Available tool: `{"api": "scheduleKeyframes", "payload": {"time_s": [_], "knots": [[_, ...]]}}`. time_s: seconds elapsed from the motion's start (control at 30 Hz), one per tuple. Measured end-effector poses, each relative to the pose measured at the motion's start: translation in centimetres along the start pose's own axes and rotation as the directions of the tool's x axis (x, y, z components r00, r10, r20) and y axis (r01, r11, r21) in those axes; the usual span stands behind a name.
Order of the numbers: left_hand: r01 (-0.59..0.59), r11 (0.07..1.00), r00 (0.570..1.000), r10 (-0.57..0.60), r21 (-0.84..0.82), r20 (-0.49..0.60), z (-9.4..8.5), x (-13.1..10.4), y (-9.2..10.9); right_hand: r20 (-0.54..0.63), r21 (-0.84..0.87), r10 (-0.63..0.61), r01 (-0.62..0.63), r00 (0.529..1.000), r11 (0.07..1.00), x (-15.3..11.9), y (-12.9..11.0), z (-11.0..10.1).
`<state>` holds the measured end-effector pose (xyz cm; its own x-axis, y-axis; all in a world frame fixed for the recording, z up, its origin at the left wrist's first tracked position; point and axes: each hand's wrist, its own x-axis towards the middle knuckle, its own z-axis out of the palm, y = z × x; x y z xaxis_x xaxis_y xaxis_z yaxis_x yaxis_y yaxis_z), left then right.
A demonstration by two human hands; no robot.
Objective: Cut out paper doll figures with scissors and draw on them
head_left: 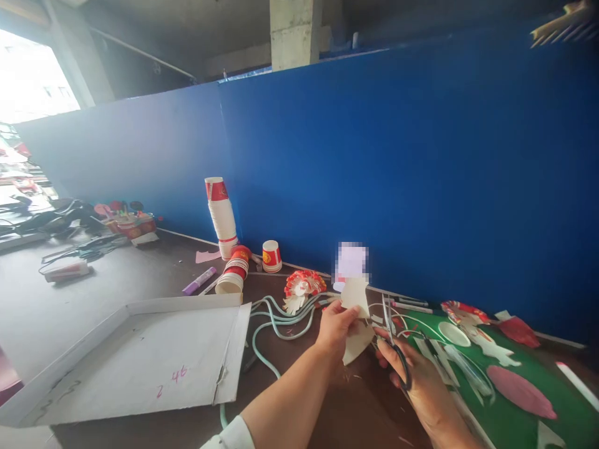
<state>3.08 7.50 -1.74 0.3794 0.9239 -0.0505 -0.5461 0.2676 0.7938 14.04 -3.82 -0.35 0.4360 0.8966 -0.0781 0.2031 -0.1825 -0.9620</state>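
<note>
The left hand pinches cream paper over the near centre of the table; just right, the right hand grips scissors, blades pointing far. At left, a white tray bears pink handwriting, seemingly "2" and "46". Beyond, a red cup carries a yellow emblem, too small to read.

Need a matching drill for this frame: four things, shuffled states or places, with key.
Things:
1. scissors
2. cream paper
3. tall cup stack
4. shallow box

States or places:
A. standing near the blue wall
B. held in the left hand
C. white, with pink writing inside
D. held in the right hand

Pairs: 1-D, 2-B, 3-A, 4-C
</note>
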Motion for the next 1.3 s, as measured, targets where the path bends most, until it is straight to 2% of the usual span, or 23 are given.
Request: {"api": "scheduleKeyframes", "payload": {"time_s": [0.1,0.33,0.53,0.67,0.8,0.97,1.13,1.3], "knots": [[0.015,0.999,1.000,-0.015,-0.037,-0.011,0.0,0.2,-0.1,0.041,0.081,0.013,-0.017,0.999,0.997,0.1,0.5,0.4],[0.069,0.975,0.997,-0.058,-0.212,0.057,0.4,-0.2,0.2,0.139,0.112,0.010,-0.025,0.990,0.993,0.4,1.3,0.5],[0.101,0.960,0.995,-0.093,-0.262,0.042,0.3,-0.3,0.6,0.113,0.084,0.031,-0.040,0.993,0.996,-0.1,0.1,0.7],[0.146,0.958,0.989,-0.137,-0.246,0.052,0.5,-0.6,0.7,0.105,0.017,0.024,-0.026,0.994,1.000,-0.6,-1.1,0.9],[0.177,0.960,0.984,-0.166,-0.217,0.066,0.6,-0.9,0.8,0.137,0.006,-0.013,0.012,0.990,1.000,-0.7,-1.4,0.6],[0.152,0.973,0.984,-0.132,-0.175,0.119,0.7,-1.0,0.8,0.142,-0.065,-0.016,0.026,0.990,0.998,-0.6,-0.9,0.1],[0.109,0.992,0.976,-0.094,-0.066,0.194,0.6,-0.9,1.2,0.160,-0.065,-0.022,0.033,0.987,0.997,-0.9,-1.5,-0.3],[0.065,0.998,0.978,-0.066,0.013,0.199,0.3,-0.6,1.3,0.164,-0.080,-0.013,0.027,0.986,0.996,-0.9,-1.3,-0.5]]}}
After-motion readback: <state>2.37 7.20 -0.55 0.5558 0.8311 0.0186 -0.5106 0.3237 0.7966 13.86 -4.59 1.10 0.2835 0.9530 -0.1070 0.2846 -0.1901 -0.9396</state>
